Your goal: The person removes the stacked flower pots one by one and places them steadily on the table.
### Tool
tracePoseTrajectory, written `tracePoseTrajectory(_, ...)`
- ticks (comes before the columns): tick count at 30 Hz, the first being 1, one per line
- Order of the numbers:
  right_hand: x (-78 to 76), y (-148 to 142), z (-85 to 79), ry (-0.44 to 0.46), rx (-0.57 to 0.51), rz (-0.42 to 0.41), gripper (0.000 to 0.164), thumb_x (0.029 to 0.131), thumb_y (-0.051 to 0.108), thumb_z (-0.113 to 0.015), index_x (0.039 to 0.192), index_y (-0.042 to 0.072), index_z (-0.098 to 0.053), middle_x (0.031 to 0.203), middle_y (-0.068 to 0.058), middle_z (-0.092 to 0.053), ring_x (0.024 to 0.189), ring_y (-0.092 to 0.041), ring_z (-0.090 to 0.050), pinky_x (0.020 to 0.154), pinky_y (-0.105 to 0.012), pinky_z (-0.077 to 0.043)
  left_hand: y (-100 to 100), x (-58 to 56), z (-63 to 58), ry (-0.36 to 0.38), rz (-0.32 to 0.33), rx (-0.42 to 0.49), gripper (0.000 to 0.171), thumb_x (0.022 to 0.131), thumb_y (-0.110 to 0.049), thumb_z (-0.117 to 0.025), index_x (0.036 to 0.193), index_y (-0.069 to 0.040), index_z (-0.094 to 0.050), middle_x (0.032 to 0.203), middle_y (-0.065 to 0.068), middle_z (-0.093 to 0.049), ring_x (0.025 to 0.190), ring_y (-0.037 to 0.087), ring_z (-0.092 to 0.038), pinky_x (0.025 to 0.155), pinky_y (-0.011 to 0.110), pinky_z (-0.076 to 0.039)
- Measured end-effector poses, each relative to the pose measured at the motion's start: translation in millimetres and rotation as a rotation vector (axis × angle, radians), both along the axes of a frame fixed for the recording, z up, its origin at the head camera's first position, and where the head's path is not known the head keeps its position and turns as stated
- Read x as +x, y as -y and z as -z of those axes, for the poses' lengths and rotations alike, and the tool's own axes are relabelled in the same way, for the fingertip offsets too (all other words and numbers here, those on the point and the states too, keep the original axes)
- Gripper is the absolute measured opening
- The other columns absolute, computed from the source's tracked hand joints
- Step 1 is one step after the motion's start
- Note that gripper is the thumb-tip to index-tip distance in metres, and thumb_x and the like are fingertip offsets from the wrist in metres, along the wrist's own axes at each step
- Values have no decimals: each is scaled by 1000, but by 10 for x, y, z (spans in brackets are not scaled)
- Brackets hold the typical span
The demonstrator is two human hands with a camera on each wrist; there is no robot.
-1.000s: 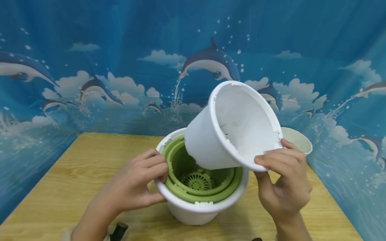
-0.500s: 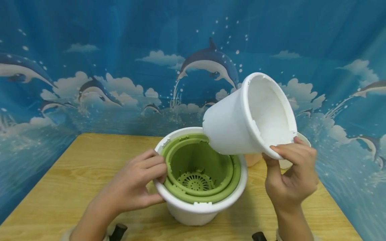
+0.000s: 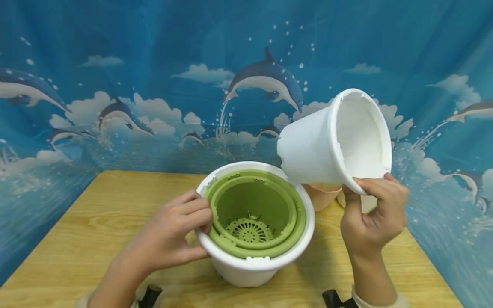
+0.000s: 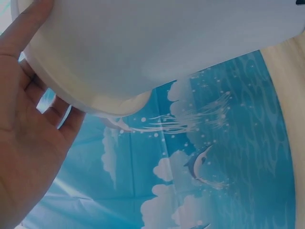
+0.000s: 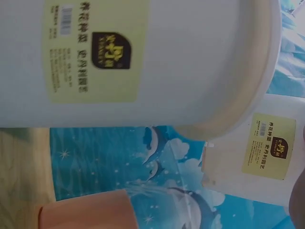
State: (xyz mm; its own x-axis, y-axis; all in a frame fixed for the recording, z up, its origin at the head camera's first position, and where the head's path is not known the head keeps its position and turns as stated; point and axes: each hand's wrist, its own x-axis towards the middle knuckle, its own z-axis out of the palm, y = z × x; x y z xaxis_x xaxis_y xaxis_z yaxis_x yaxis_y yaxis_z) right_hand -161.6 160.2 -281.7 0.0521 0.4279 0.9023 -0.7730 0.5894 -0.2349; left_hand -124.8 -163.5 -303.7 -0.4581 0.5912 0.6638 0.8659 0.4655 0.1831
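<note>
Two green pots, an outer green pot (image 3: 301, 211) and an inner green pot (image 3: 252, 192), are nested inside a lower white pot (image 3: 244, 276), which is set upright on the counter (image 3: 96, 214) at the lower centre of the head view. Its rim is gripped at the left by the left hand (image 3: 175, 231), with the fingers curled over the edge and the thumb pressed along the outside, presumably so that the stack is steadied. Slots are cut in the inner green pot's base, probably for drainage.

Right of centre, a raised white pot (image 3: 308, 143) is held tilted, its mouth turned rightward and its base pointed left. It is pinched at the lower rim by the thumb and fingers of the right hand (image 3: 373, 214); a thin rim is likely favoured because it can be clasped one-handed. Whether the stack is touched by that base cannot be told.

Behind it, a peach pot (image 3: 321, 197) and a cream pot (image 3: 369, 204) are partly hidden. Both white pots are marked with yellowish labels (image 5: 269, 148), as is shown in the right wrist view.
</note>
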Motion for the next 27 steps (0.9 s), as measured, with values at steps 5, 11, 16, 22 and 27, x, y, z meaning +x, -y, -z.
tracePoseTrajectory(5, -96, -15, 54, 10, -5, 9, 36, 79, 26, -83, 70, -6, -67, 69, -18, -65, 73, -27, -54, 93, -41, -43, 62, 54, -39, 82, -36, -56, 46, 64, -31, -89, 76, -26, -46, 88, -19, -49, 91, 3, -45, 75, 25, -46)
tracePoseTrajectory(11, -184, -41, 172, 52, 17, -7, 30, 80, 21, -82, 72, -5, -68, 71, -18, -66, 75, -26, -53, 94, -43, -42, 170, 125, -103, 130, -74, -107, 46, 64, -35, -90, 75, -27, -46, 88, -22, -48, 90, 0, -43, 73, 23, -46)
tracePoseTrajectory(16, -265, -72, 303, 96, 55, -22, 30, 79, 20, -82, 73, -6, -68, 71, -18, -66, 77, -28, -54, 96, -44, -41, 256, 146, -105, 170, -74, -100, 43, 66, -30, -89, 77, -28, -47, 89, -22, -47, 90, -1, -41, 74, 21, -45)
tracePoseTrajectory(22, -353, -47, 437, 114, 119, -51, 32, 81, 23, -81, 73, -6, -68, 71, -19, -65, 75, -33, -55, 99, -48, -42, 333, 131, -36, 124, -13, -21, 39, 65, -23, -88, 77, -26, -51, 91, -21, -52, 91, 1, -46, 77, 19, -47)
tracePoseTrajectory(27, -366, -4, 497, 129, 176, -77, 37, 85, 28, -78, 75, -6, -68, 72, -21, -64, 75, -34, -55, 100, -52, -41, 385, 90, -45, 128, 43, -6, 39, 64, -21, -88, 77, -26, -51, 91, -20, -53, 92, 2, -47, 80, 20, -46)
